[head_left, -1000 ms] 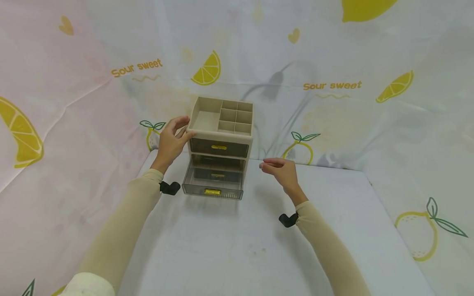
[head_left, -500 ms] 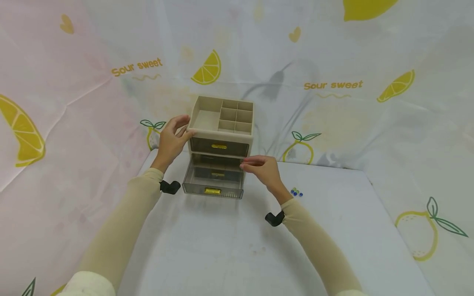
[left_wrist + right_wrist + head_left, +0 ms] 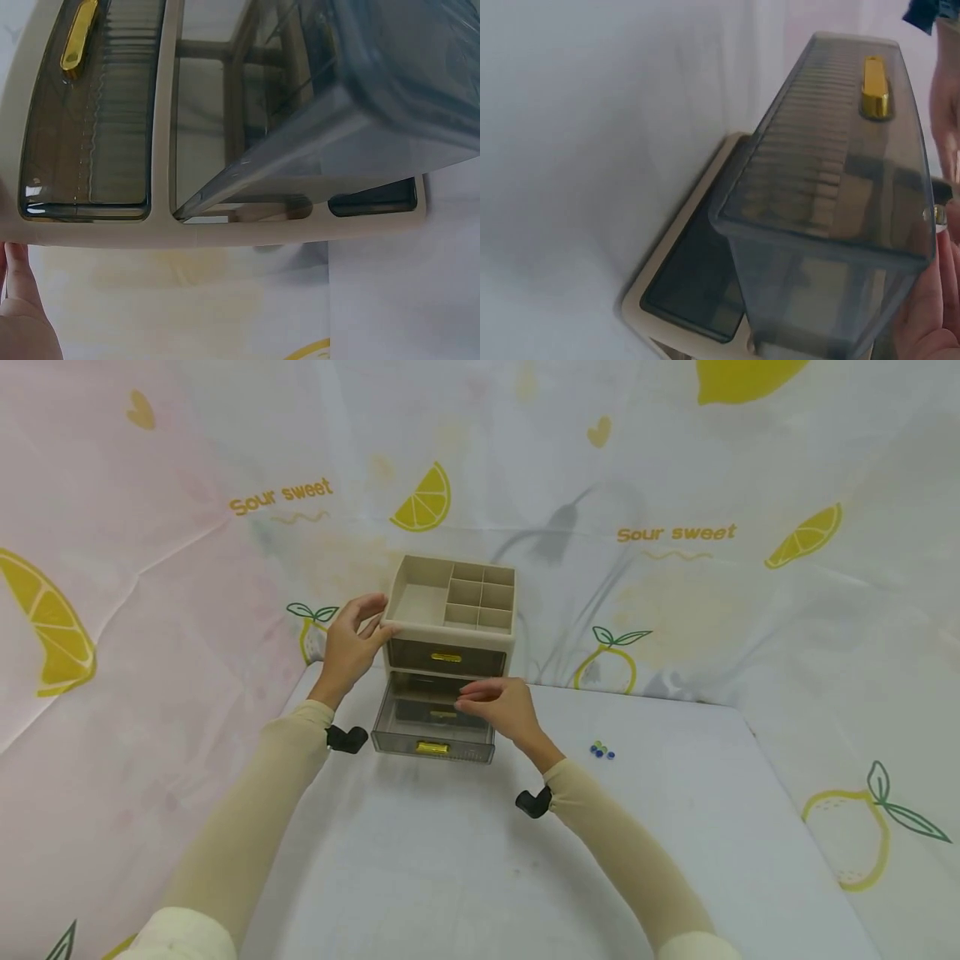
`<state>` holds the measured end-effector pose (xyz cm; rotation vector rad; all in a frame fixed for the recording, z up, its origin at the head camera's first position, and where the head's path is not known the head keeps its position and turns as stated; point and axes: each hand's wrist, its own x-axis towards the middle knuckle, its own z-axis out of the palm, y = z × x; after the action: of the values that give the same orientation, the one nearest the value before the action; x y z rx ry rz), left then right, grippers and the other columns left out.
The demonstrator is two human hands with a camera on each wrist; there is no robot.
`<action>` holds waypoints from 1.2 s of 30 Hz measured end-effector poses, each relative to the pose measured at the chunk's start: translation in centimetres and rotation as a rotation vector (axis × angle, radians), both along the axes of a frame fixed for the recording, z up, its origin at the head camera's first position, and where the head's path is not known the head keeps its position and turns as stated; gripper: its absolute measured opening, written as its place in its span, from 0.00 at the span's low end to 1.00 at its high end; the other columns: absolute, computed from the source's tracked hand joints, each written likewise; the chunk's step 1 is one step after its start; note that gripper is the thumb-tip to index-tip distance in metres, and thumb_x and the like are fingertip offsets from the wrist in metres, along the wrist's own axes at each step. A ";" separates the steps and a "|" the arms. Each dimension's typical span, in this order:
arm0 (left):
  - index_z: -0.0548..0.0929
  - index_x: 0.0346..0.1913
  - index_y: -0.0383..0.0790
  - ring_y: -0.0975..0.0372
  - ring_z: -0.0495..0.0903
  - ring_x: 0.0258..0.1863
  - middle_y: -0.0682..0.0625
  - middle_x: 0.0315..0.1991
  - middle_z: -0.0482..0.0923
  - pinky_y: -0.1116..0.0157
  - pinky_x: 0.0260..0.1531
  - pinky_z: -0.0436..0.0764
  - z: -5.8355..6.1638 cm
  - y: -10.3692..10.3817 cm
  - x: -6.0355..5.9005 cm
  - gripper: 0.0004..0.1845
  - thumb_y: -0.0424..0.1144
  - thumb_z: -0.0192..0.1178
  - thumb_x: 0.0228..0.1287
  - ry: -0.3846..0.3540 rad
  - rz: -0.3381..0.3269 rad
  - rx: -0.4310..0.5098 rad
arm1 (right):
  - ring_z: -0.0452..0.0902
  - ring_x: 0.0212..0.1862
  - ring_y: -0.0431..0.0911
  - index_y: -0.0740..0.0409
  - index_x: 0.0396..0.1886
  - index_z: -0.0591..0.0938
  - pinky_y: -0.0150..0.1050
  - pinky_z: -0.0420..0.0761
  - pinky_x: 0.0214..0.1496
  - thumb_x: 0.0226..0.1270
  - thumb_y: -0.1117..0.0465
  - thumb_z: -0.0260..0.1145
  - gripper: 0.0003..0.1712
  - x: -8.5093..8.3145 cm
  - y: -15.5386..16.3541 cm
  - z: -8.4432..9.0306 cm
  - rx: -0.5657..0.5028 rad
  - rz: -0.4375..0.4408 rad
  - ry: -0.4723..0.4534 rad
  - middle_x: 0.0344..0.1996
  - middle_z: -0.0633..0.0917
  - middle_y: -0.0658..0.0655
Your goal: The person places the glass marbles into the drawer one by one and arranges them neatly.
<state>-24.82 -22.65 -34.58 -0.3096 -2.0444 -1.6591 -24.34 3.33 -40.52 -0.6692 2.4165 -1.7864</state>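
Note:
A beige desktop drawer organizer [image 3: 450,633] stands at the back of the table, with its smoky clear middle drawer [image 3: 432,745] pulled out. At the organizer's upper left edge, my left hand [image 3: 352,639] grips it, thumb on the front and fingers at the side. My right hand [image 3: 501,703] is over the pulled-out drawer with thumb and fingertips together. In the right wrist view, a small shiny marble [image 3: 939,216], clear and yellowish, shows at its fingertips, partly hidden. Above the drawer, the top drawer [image 3: 447,657] with its gold handle is closed.
Several small blue and green marbles [image 3: 601,750] lie on the white tabletop [image 3: 660,827], right of the organizer. Open compartments [image 3: 480,596] divide the organizer's top. A lemon-print cloth [image 3: 675,602] hangs close behind it.
My right hand has moved left from beside the organizer to over the pulled-out drawer, uncovering the marbles on the table. The left hand keeps its grip in place.

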 end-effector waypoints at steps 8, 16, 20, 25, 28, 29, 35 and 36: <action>0.69 0.62 0.20 0.46 0.69 0.63 0.31 0.60 0.70 0.57 0.66 0.71 0.0 0.1 0.1 0.29 0.23 0.66 0.58 0.007 -0.008 0.015 | 0.86 0.32 0.41 0.61 0.39 0.89 0.34 0.87 0.35 0.53 0.61 0.78 0.14 0.0 -1.8 -0.7 0.103 0.034 0.035 0.29 0.89 0.51; 0.70 0.61 0.20 0.46 0.70 0.63 0.31 0.59 0.70 0.56 0.67 0.71 -0.1 -0.1 0.0 0.28 0.23 0.66 0.58 0.015 -0.008 0.019 | 0.85 0.31 0.40 0.60 0.38 0.89 0.34 0.87 0.34 0.53 0.62 0.78 0.12 -0.1 -2.9 -0.9 0.150 0.098 0.045 0.29 0.89 0.51; 0.70 0.61 0.20 0.47 0.70 0.63 0.31 0.60 0.70 0.57 0.67 0.71 -0.1 -0.1 0.0 0.28 0.23 0.66 0.58 0.010 -0.007 0.018 | 0.84 0.31 0.38 0.58 0.37 0.90 0.32 0.86 0.32 0.55 0.61 0.77 0.10 -0.1 -3.3 -0.9 0.245 0.119 0.063 0.28 0.89 0.48; 0.70 0.61 0.20 0.46 0.70 0.62 0.31 0.60 0.70 0.57 0.67 0.70 0.0 0.0 0.0 0.28 0.23 0.66 0.58 0.004 -0.009 0.032 | 0.84 0.30 0.37 0.58 0.37 0.90 0.31 0.86 0.31 0.56 0.60 0.76 0.10 -0.1 -3.6 -0.9 0.346 0.151 0.064 0.28 0.88 0.47; 0.70 0.61 0.20 0.46 0.70 0.63 0.30 0.60 0.71 0.56 0.67 0.70 0.1 0.0 0.0 0.28 0.22 0.66 0.58 0.003 -0.012 0.048 | 0.84 0.31 0.36 0.57 0.38 0.90 0.30 0.85 0.33 0.56 0.59 0.76 0.11 -0.2 -3.9 -0.9 0.387 0.170 0.061 0.28 0.89 0.47; 0.70 0.61 0.20 0.45 0.70 0.63 0.30 0.60 0.71 0.56 0.67 0.70 0.1 0.0 0.0 0.28 0.22 0.66 0.58 0.003 -0.013 0.049 | 0.84 0.31 0.36 0.57 0.38 0.90 0.30 0.85 0.34 0.56 0.59 0.76 0.11 -0.2 -3.9 -0.8 0.400 0.178 0.057 0.28 0.89 0.47; 0.70 0.61 0.20 0.45 0.70 0.63 0.30 0.59 0.71 0.56 0.67 0.71 0.0 0.0 0.0 0.28 0.22 0.66 0.57 0.008 -0.013 0.048 | 0.83 0.33 0.35 0.54 0.36 0.90 0.30 0.85 0.40 0.57 0.59 0.75 0.08 -0.3 -4.5 -0.7 0.475 0.211 0.043 0.28 0.88 0.46; 0.70 0.61 0.20 0.45 0.70 0.63 0.30 0.59 0.70 0.57 0.67 0.71 0.0 0.0 0.0 0.28 0.22 0.66 0.57 0.008 -0.012 0.050 | 0.83 0.32 0.35 0.54 0.36 0.90 0.30 0.85 0.40 0.57 0.59 0.75 0.07 -0.4 -4.6 -0.7 0.485 0.217 0.042 0.28 0.88 0.46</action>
<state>-24.86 -22.62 -34.55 -0.3118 -1.9958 -1.7103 -24.74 -1.23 -41.27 -0.8678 2.5396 -1.0571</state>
